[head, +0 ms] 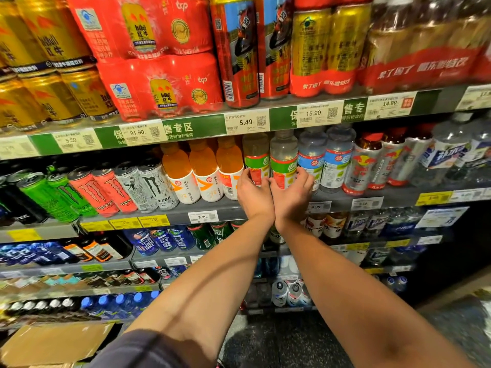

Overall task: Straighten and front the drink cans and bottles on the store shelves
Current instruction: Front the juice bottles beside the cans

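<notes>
Two clear bottles with green labels stand side by side on the second shelf (233,208). My left hand (253,196) is wrapped around the lower part of the left green-label bottle (256,155). My right hand (292,196) grips the base of the right green-label bottle (283,155). My wrists touch each other in front of the shelf edge. Orange bottles (203,168) stand just left of my hands. Blue-label bottles (337,158) stand just right of them.
Monster cans (106,189) lean in a row at the left of the same shelf. Red and gold energy-drink cans and multipacks (159,83) fill the shelf above. Lower shelves hold more bottles. A cardboard box (53,343) lies at bottom left.
</notes>
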